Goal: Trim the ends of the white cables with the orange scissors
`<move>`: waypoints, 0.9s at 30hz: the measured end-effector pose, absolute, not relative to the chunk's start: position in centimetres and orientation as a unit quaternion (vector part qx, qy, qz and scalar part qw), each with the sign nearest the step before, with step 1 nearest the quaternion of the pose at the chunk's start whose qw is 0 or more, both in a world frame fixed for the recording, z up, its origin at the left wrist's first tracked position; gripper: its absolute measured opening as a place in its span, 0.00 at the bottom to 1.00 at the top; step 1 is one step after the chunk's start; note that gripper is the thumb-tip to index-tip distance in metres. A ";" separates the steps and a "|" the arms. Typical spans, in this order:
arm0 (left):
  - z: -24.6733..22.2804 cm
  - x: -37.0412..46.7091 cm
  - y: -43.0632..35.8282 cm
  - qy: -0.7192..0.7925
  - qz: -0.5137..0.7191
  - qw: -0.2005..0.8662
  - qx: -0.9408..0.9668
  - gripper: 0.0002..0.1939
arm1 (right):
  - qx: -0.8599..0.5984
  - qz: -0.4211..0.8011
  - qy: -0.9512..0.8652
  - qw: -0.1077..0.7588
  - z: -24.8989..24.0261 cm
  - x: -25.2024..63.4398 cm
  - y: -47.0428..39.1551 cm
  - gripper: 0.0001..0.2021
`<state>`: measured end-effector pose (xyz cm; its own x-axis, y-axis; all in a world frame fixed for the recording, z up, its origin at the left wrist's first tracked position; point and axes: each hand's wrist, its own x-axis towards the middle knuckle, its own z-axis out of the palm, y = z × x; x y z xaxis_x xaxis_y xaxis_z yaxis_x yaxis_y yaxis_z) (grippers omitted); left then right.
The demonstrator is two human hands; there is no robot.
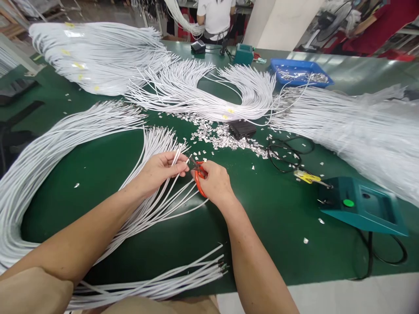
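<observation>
My left hand [172, 165] pinches a white cable [176, 158] near its end, above a fanned bundle of white cables [160, 139]. Close beside it, my right hand [214, 179] is wrapped round orange-handled scissors [200, 185]. The dark scissor blades point left, toward the cable end at my left fingertips. Whether the blades touch the cable I cannot tell. More loose white cables [176, 205] pass beneath both hands. A separate group of cables [196, 272] lies near the table's front edge, its ends pointing right.
Small silvery pieces [216, 135] are scattered beyond my hands, around a black block [242, 129]. A teal device [360, 205] with a green button stands right. Large cable bundles [98, 56] and a blue tray [301, 72] lie farther back. Two people [216, 17] are across the table.
</observation>
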<state>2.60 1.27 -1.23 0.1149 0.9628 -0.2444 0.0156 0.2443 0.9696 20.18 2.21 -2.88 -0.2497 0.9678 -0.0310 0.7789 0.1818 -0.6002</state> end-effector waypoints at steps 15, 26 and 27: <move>-0.5 2.9 1.3 0.544 0.386 0.541 0.513 0.10 | -0.572 0.185 -0.789 0.129 -2.8 20.1 1.9 0.13; -1.0 3.0 1.0 0.572 0.378 0.502 0.527 0.12 | -0.536 0.518 -0.523 0.414 -2.0 20.0 2.3 0.11; -1.1 3.0 0.9 0.569 0.375 0.498 0.536 0.12 | -0.522 0.545 -0.490 0.435 -1.9 19.8 2.2 0.11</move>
